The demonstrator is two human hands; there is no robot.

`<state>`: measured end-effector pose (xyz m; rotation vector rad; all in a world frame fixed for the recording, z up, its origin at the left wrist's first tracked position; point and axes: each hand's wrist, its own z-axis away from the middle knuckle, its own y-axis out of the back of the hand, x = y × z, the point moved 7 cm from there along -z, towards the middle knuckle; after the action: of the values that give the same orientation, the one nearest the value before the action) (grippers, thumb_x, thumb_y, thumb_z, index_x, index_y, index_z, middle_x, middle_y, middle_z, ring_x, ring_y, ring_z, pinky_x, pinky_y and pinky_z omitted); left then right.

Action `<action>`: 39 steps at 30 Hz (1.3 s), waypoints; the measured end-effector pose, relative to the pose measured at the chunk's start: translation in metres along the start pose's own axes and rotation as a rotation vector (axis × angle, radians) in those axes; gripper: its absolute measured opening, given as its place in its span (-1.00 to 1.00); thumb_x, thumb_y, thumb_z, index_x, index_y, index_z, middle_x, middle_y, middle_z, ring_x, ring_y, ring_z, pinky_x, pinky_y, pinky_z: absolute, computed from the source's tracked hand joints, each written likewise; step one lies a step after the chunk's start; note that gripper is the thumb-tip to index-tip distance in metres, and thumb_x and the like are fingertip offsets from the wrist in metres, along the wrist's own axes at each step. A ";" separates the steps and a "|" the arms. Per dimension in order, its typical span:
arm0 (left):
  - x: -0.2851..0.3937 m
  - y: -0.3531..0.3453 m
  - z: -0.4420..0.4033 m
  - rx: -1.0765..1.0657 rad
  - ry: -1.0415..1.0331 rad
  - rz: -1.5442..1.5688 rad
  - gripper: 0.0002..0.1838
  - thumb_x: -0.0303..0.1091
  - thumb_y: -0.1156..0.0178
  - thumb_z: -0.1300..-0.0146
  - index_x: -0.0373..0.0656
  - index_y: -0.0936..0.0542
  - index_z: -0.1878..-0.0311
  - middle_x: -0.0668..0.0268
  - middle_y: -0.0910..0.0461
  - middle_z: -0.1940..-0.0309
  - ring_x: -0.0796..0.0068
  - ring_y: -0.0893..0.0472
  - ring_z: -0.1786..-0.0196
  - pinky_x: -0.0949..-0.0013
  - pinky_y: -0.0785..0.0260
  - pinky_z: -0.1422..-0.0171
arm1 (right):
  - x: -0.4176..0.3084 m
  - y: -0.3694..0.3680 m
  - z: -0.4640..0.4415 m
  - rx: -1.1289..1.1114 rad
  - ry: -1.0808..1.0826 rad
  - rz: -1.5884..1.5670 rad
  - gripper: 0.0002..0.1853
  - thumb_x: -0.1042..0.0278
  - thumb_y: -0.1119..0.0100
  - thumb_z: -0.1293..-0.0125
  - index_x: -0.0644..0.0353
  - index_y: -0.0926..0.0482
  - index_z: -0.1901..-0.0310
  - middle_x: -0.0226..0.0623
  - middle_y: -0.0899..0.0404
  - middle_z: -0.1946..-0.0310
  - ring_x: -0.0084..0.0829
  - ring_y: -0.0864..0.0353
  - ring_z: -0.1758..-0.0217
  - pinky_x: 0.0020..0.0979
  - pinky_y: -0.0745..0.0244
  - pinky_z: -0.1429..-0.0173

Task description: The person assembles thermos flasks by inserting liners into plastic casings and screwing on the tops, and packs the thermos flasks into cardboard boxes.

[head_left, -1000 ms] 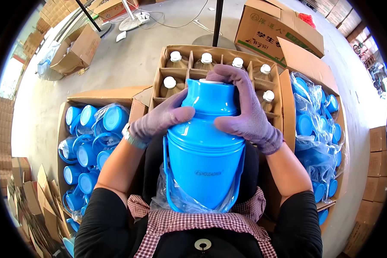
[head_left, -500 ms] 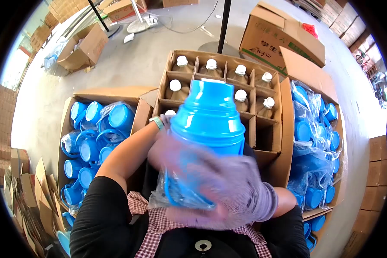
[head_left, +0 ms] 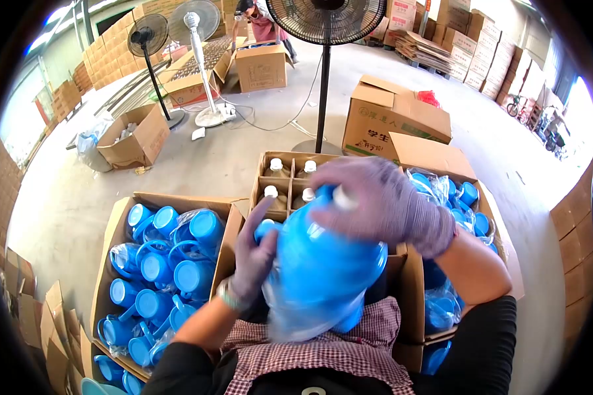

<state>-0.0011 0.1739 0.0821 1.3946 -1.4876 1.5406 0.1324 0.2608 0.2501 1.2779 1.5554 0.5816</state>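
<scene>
1. Right hand (head_left: 382, 201) curls around the top of the blue jug (head_left: 329, 260), above the apron's (head_left: 296, 361) upper edge; grip firmly.
2. Left hand (head_left: 249, 257), fingers wide beside it, should steady its side.

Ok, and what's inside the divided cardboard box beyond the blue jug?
In the box, white-capped bottles stand in left-side cells; the right hand and blue jug hide most others.

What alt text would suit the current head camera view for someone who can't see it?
A blue jug, blurred, is at a person's lap, the gloved right hand at its top and the gloved left hand open beside it. Ahead, a divided carton holds white-capped bottles, between cartons of blue containers; fans stand beyond.
</scene>
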 end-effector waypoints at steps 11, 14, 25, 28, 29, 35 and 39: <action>0.030 -0.024 0.058 -0.810 0.220 -0.022 0.19 -0.11 -0.67 0.07 -0.23 -0.24 -0.61 0.20 -0.53 -0.38 0.41 -0.50 -0.41 0.28 -0.27 -0.55 | -0.143 -0.014 0.060 -0.388 0.587 0.008 -0.51 0.06 -0.32 -0.24 0.14 -0.63 -0.13 -0.12 -0.58 -0.20 -0.07 -0.67 -0.15 -0.11 -0.61 -0.16; 0.007 -0.030 0.066 -0.450 0.237 -0.184 0.18 -0.09 -0.62 -0.03 -0.33 -0.16 -0.61 0.14 -0.52 -0.39 0.36 -0.51 -0.40 0.26 -0.32 -0.52 | -0.045 -0.008 0.062 -0.081 0.020 -0.049 -0.77 0.31 -0.26 -0.27 0.17 -0.68 0.08 -0.17 -0.69 0.15 -0.11 -0.73 0.07 -0.25 -0.66 0.05; 0.023 -0.033 0.069 -0.608 0.273 0.227 -0.01 -0.33 -0.49 -0.21 -0.16 -0.16 -0.65 0.16 -0.58 -0.33 0.31 -0.60 -0.30 0.17 -0.42 -0.47 | -0.083 0.000 0.065 -0.119 0.176 0.052 -0.50 0.11 -0.43 -0.22 0.12 -0.61 -0.15 -0.13 -0.66 0.01 -0.11 -0.69 -0.08 -0.23 -0.58 -0.16; -0.011 -0.069 0.093 -0.076 0.049 -0.498 0.15 -0.13 -0.55 -0.18 -0.27 -0.02 -0.66 0.01 -0.47 -0.41 0.27 -0.52 -0.38 0.24 -0.35 -0.48 | 0.034 -0.021 0.061 -0.121 -0.361 0.107 -0.52 0.08 -0.41 -0.23 0.17 -0.60 -0.10 -0.07 -0.67 0.04 -0.16 -0.71 -0.04 -0.24 -0.59 -0.15; -0.029 -0.081 0.101 -0.038 -0.007 -0.437 0.19 -0.10 -0.55 -0.18 -0.29 0.02 -0.67 0.00 -0.41 -0.46 0.31 -0.46 -0.43 0.29 -0.30 -0.51 | 0.053 -0.024 0.067 -0.176 -0.500 0.125 -0.52 0.08 -0.41 -0.23 0.18 -0.60 -0.09 -0.07 -0.66 0.06 -0.18 -0.71 -0.04 -0.24 -0.59 -0.15; 0.031 -0.011 0.074 -0.687 0.171 0.198 0.06 -0.30 -0.54 -0.19 -0.23 -0.11 -0.65 0.14 -0.46 -0.44 0.35 -0.45 -0.44 0.22 -0.27 -0.57 | -0.107 0.000 0.043 -0.190 0.298 0.254 -0.50 0.04 -0.42 -0.22 0.14 -0.67 -0.13 -0.13 -0.67 0.02 -0.08 -0.66 -0.10 -0.14 -0.58 -0.18; -0.001 -0.030 0.084 -0.281 0.094 -0.023 0.14 -0.11 -0.56 -0.13 -0.26 -0.09 -0.64 0.04 -0.57 -0.31 0.23 -0.61 -0.29 0.24 -0.43 -0.42 | 0.015 -0.023 0.043 -0.029 -0.287 0.101 -0.56 0.04 -0.41 -0.25 0.13 -0.67 -0.06 -0.08 -0.67 0.01 -0.05 -0.66 -0.11 -0.18 -0.58 -0.18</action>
<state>0.0503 0.1014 0.0774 1.1571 -1.5556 1.3049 0.1618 0.2572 0.2082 1.3588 1.2477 0.4594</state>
